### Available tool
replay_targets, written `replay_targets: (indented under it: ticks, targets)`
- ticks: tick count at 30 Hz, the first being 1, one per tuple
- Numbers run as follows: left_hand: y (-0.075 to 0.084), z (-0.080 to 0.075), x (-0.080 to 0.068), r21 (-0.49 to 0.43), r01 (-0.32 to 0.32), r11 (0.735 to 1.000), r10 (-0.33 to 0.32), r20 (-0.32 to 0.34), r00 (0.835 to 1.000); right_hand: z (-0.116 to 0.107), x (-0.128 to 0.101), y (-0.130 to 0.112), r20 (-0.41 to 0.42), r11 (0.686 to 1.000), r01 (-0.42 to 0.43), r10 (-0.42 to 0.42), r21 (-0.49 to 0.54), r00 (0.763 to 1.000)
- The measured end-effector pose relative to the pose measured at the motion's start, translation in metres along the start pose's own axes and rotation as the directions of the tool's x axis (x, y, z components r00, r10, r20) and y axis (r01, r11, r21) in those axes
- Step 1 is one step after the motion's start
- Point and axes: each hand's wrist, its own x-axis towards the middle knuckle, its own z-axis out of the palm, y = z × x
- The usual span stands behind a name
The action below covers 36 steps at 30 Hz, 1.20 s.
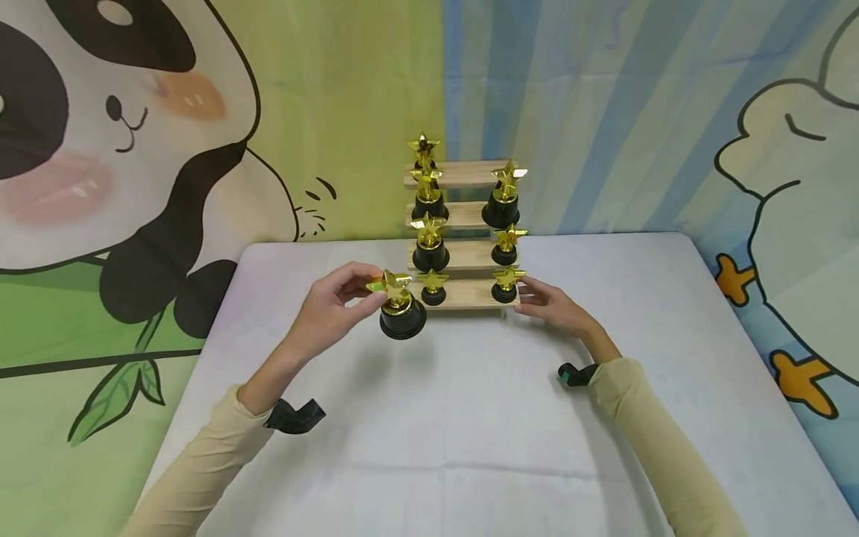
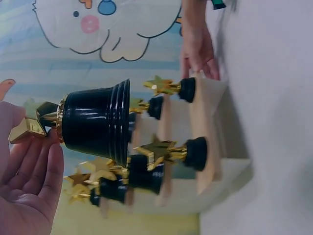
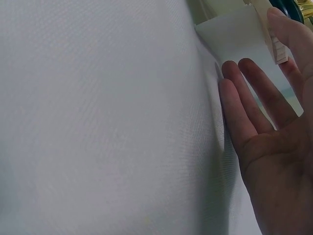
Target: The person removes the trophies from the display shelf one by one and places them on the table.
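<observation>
My left hand (image 1: pixel 329 306) pinches a trophy (image 1: pixel 403 322) by its gold star, between thumb and fingers. The trophy's black cup-shaped base points down, in front of the left end of a four-step wooden display stand (image 1: pixel 463 295). In the left wrist view, that black base (image 2: pixel 93 120) hides part of the trophies behind it. At the stand's right end, my right hand (image 1: pixel 557 309) holds the lowest board (image 3: pixel 276 41), thumb at its upper face and index finger past its end. The other fingers extend loosely below. Small star trophies (image 1: pixel 505 286) stand at both ends of this board.
More star trophies (image 1: pixel 429 246) stand along the stand's left side, one per step. At the right, a large trophy (image 1: pixel 502 201) and a small trophy (image 1: pixel 506 246) occupy the middle steps. A white-covered table (image 1: pixel 470 440) carries the stand, near a cartoon-printed backdrop (image 1: pixel 349 127).
</observation>
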Motion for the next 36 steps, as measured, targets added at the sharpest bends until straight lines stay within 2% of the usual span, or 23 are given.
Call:
replay_targets:
  ticks: [5, 8, 14, 20, 29, 36]
  targets:
    - [-0.021, 0.028, 0.004, -0.034, 0.026, 0.999, -0.025, 0.044, 0.999, -0.001, 0.001, -0.004, 0.002, 1.0, 0.009, -0.009, -0.01, 1.0]
    - [-0.031, 0.05, 0.009, -0.067, 0.019, 0.998, -0.014, 0.082, 0.997, -0.001, 0.002, -0.003, -0.004, 1.0, 0.012, -0.012, -0.011, 1.0]
    - [-0.037, 0.093, 0.023, -0.147, 0.017, 0.989, 0.004, 0.137, 0.991, 0.0, 0.005, 0.0, -0.004, 1.0, 0.006, -0.006, -0.006, 1.0]
    - [-0.04, 0.128, 0.034, -0.202, 0.013, 0.979, 0.025, 0.183, 0.983, 0.0, 0.005, 0.0, -0.01, 0.999, 0.031, -0.031, -0.013, 0.999]
    - [-0.049, 0.164, 0.042, -0.224, 0.006, 0.975, 0.045, 0.225, 0.973, -0.001, 0.0, 0.001, 0.02, 0.997, 0.076, -0.077, 0.025, 0.997]
    - [-0.061, 0.182, 0.043, -0.205, -0.003, 0.979, 0.048, 0.218, 0.975, 0.001, -0.003, -0.004, 0.007, 0.997, 0.079, -0.079, 0.026, 0.997]
